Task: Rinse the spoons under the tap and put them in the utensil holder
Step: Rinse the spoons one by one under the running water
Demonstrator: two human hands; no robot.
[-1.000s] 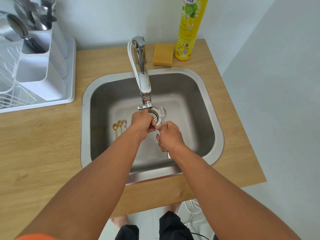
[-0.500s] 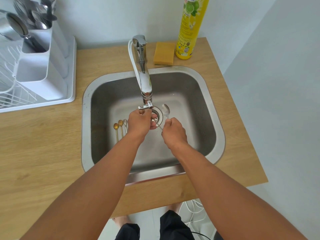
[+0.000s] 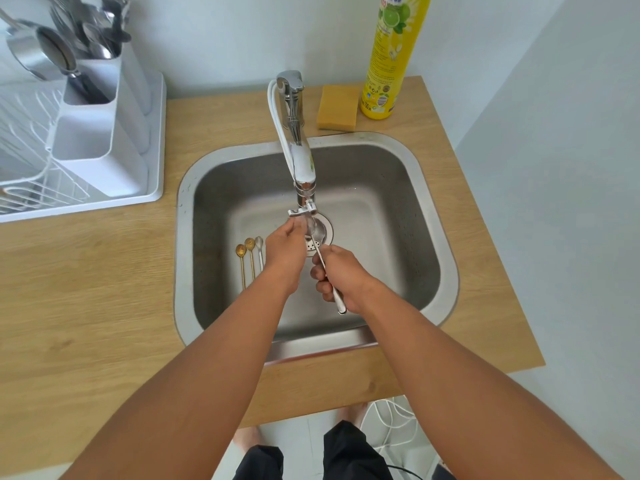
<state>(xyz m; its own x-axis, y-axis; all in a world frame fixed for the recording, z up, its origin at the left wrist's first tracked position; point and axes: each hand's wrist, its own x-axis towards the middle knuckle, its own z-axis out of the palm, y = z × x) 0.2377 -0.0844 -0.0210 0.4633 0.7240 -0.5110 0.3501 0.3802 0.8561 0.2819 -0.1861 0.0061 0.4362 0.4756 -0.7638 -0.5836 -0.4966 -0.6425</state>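
A wooden desk [image 3: 86, 289] against pale walls holds a steel sink [image 3: 433, 209]; right hand [image 3: 341, 277] fingers grip a silver spoon [image 3: 322, 252] at centre, left hand [image 3: 285, 252] fingers rub its bowl; utensil holder [image 3: 104, 133] at ten o'clock.

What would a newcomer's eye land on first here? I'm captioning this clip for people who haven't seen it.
First, the two hands meeting under the tap at the middle of the sink: the right hand grips a silver spoon while the left hand reaches to its bowl. Next, the three small spoons lying on the sink floor to the left, and the tall yellow bottle at the back.
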